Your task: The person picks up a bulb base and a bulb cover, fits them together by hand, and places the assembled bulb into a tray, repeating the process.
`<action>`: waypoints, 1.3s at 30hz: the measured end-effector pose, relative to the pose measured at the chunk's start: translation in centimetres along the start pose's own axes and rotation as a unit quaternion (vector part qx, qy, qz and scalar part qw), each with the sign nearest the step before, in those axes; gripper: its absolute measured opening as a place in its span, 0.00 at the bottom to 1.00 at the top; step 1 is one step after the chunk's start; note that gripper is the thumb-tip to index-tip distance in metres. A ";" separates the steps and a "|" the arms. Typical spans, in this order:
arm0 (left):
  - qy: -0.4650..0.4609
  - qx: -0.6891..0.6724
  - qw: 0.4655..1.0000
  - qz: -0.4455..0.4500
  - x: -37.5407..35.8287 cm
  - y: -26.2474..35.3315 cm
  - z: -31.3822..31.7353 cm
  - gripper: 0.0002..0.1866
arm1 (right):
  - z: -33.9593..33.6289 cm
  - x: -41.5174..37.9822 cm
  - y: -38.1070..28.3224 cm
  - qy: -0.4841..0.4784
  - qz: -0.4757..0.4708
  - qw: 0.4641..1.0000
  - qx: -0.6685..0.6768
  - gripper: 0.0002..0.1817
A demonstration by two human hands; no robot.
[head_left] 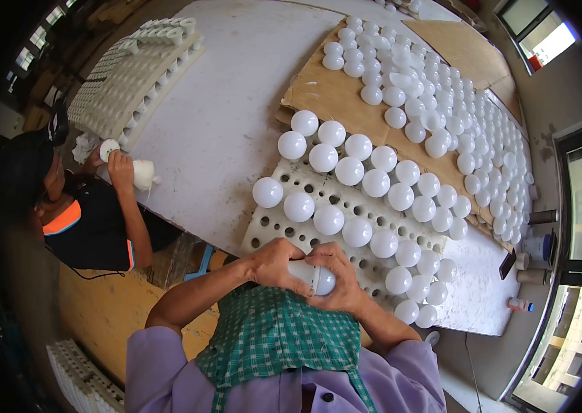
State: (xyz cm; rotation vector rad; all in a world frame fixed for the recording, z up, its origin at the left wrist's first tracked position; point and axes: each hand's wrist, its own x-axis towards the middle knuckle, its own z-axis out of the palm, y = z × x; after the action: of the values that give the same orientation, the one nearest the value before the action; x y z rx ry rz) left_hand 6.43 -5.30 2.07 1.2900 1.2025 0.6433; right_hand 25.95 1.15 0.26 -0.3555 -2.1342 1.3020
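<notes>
My left hand [276,266] and my right hand [338,281] meet in front of my chest, both closed round one white bulb [325,281]. Its rounded end shows between my fingers, and my left fingers cover part of its paler body. Just beyond my hands lies a white foam tray [284,224] with rows of round holes. White globe bulbs [329,219] stand on it in several rows, domes up. My hands are at the tray's near edge.
Many more white globes [435,120] lie on brown cardboard [311,86] at the back right. A co-worker [84,220] at the left holds a white round part [109,149] near stacked trays [133,79] of white cups. A phone [508,263] rests at the table's right edge.
</notes>
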 end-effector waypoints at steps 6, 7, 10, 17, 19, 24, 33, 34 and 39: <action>-0.053 -0.024 0.996 -0.073 0.3 0.9 1.2 0.27 | 0.4 -1.5 0.5 0.045 -0.005 0.999 0.019 0.27; -0.048 -0.042 0.996 -0.069 0.4 0.8 1.5 0.27 | 0.5 -1.9 0.4 0.052 0.007 0.998 0.023 0.27; -0.082 -0.044 0.993 -0.078 1.6 -0.5 1.3 0.27 | 0.9 -3.2 0.4 0.064 0.035 0.997 0.022 0.29; -0.004 -0.005 0.997 -0.076 1.2 -4.1 -0.1 0.34 | -3.2 -11.5 -3.7 0.199 0.184 0.927 -0.257 0.32; 0.013 -0.056 0.996 -0.069 0.8 -6.2 -1.0 0.32 | -4.3 -13.8 -4.4 0.196 0.219 0.895 -0.335 0.32; 0.144 -0.046 0.986 -0.070 -0.2 -7.6 -1.4 0.19 | -4.0 -16.1 -1.6 0.082 0.302 0.798 -0.516 0.36; 0.325 0.100 0.929 -0.149 -4.7 -16.0 -2.8 0.38 | -5.4 -19.3 -3.7 0.415 0.238 0.724 -0.497 0.29; 0.320 0.100 0.930 -0.149 -5.0 -16.1 -2.5 0.38 | -7.1 -22.4 -2.6 0.415 0.241 0.722 -0.498 0.29; 0.205 0.152 0.957 -0.136 -4.6 -18.1 -1.5 0.49 | -9.5 -31.3 4.4 0.430 0.485 0.754 -0.106 0.19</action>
State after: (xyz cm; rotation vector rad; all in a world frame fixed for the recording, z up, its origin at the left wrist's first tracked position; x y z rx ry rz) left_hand -0.82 -13.05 -13.31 1.2411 1.8433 0.5514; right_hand 55.89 -6.13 -11.58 -1.9292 -1.2175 0.9835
